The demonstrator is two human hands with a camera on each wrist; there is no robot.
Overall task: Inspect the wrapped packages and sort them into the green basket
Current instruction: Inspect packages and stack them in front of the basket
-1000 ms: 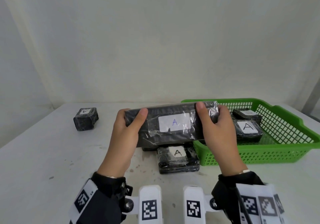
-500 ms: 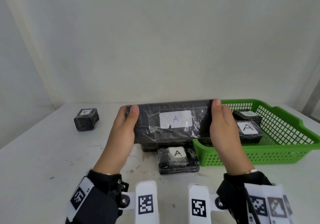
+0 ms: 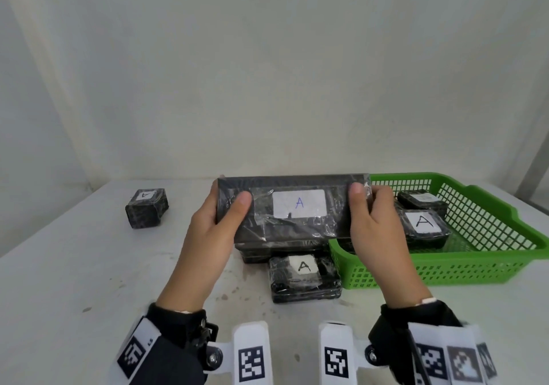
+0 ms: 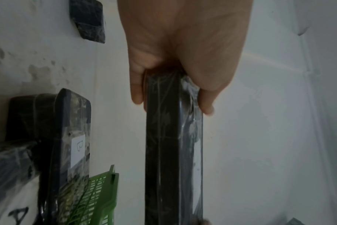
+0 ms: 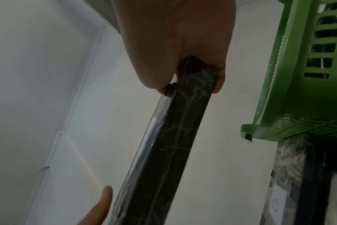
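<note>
- The left hand [image 3: 218,230] and the right hand [image 3: 375,227] each pinch one end of the long package [image 3: 294,206], thumbs on the labelled face, fingers curled behind. Both wrist views show the ends clamped between thumb and fingers.
- The package is held up off the table [image 3: 89,265], its white label [image 3: 299,203] with a blue "A" turned toward the head camera. This two-ended grip probably serves to keep the face flat and readable for inspection, and leaves the label uncovered.
- It hangs just left of the basket [image 3: 445,274], partly above its near-left corner, so a short move right should bring it over the opening.
- Two packages [image 3: 423,224] lie in the basket already, the nearer marked "A"; they take the left part, so the long one may have to go beside or on them.
- Under the held package a flat package [image 3: 252,254] lies on the table, mostly hidden; in front of it a small package [image 3: 304,274] marked "A" touches the basket wall.
- A cube package [image 3: 147,208] sits well apart to the left.
</note>
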